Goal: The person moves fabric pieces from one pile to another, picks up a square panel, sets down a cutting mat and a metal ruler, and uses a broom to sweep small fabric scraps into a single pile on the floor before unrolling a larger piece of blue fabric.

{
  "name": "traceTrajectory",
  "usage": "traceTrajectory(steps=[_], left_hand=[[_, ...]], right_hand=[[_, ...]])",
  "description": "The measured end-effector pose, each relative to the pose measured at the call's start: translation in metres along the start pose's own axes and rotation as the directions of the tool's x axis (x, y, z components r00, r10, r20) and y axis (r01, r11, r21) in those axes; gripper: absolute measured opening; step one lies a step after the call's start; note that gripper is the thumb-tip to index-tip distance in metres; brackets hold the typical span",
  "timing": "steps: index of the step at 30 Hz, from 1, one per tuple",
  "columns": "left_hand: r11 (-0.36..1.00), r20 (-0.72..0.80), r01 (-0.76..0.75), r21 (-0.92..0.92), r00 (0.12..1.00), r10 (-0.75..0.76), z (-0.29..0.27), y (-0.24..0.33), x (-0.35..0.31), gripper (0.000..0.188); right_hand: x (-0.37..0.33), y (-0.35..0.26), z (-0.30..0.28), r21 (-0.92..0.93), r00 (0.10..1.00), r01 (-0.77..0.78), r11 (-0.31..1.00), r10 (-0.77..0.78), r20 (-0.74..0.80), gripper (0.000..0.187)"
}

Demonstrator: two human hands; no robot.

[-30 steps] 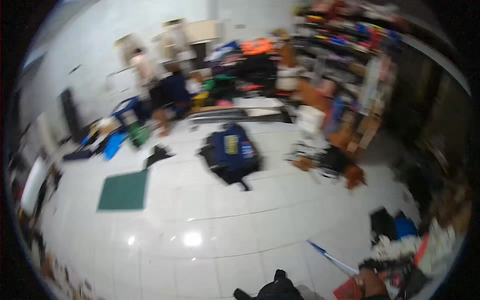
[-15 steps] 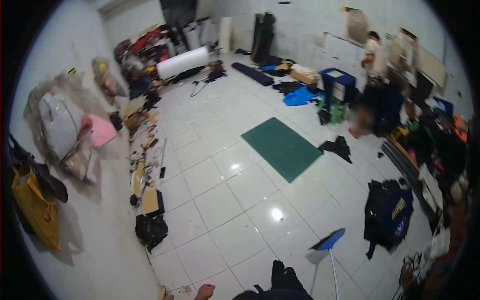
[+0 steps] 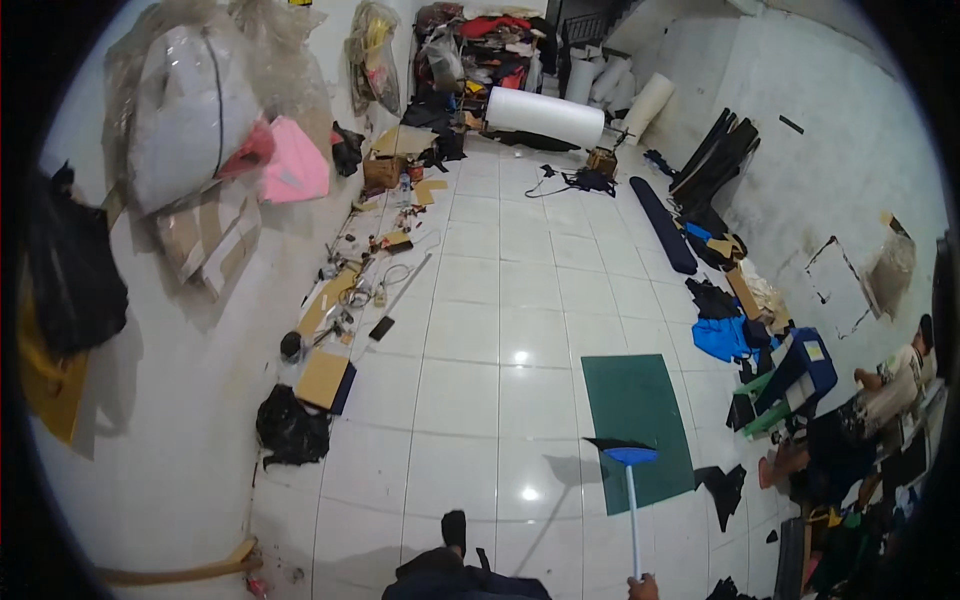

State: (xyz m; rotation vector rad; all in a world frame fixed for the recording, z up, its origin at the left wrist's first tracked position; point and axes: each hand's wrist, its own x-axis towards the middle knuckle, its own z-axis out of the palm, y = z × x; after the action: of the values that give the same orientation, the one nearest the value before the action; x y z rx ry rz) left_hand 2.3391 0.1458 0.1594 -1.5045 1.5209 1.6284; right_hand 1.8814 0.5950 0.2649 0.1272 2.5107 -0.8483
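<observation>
At the lower edge, my right hand (image 3: 643, 587) is closed around the pale handle of a broom (image 3: 632, 515). The broom slants forward, away from me. Its blue head (image 3: 630, 456) with dark bristles overlaps the dark green mat (image 3: 640, 400) on the floor. The broom's shadow falls on the tiles to the left, apart from the head, so the broom looks lifted. My left hand is out of the picture. Dark clothing and a foot (image 3: 454, 530) of mine show at the bottom.
Along the left wall lie a black plastic bag (image 3: 293, 425), a cardboard box (image 3: 325, 382) and scattered small items. Wrapped bags (image 3: 190, 120) hang above. A white roll (image 3: 545, 117) lies at the back. To the right are black scraps (image 3: 722, 495), a blue bin (image 3: 797, 370) and another person (image 3: 880, 400).
My view has turned left. The broom has swung forward from the tiles to over the green mat, and my right hand has come into view. My left hand has gone out of view.
</observation>
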Motion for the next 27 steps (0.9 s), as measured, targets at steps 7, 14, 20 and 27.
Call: traceTrajectory(steps=[7, 14, 20, 27], left_hand=[[0.983, -0.395, 0.126, 0.131, 0.916, -0.064, -0.149, 0.248, 0.107, 0.036], [0.887, -0.701, -0.444, -0.129, 0.673, 0.236, -0.226, 0.566, 0.117, 0.026], [0.950, -0.316, -0.211, 0.229, 0.907, 0.278, -0.191, 0.522, 0.240, 0.031], [0.970, 0.021, 0.231, -0.071, 0.973, -0.230, -0.183, 0.587, 0.282, 0.034]], right_hand=[[0.020, -0.208, 0.043, -0.286, 0.985, -0.119, 0.951, 0.148, 0.083, 0.051], [0.200, -0.304, 0.087, -0.191, 0.998, -0.052, 0.980, 0.059, 0.032, 0.051], [0.443, -0.472, 0.071, -0.299, 0.914, 0.396, 0.868, -0.405, 0.035, 0.034], [0.596, -0.735, 0.069, 0.363, 0.899, 0.013, 0.932, -0.170, 0.404, 0.042]])
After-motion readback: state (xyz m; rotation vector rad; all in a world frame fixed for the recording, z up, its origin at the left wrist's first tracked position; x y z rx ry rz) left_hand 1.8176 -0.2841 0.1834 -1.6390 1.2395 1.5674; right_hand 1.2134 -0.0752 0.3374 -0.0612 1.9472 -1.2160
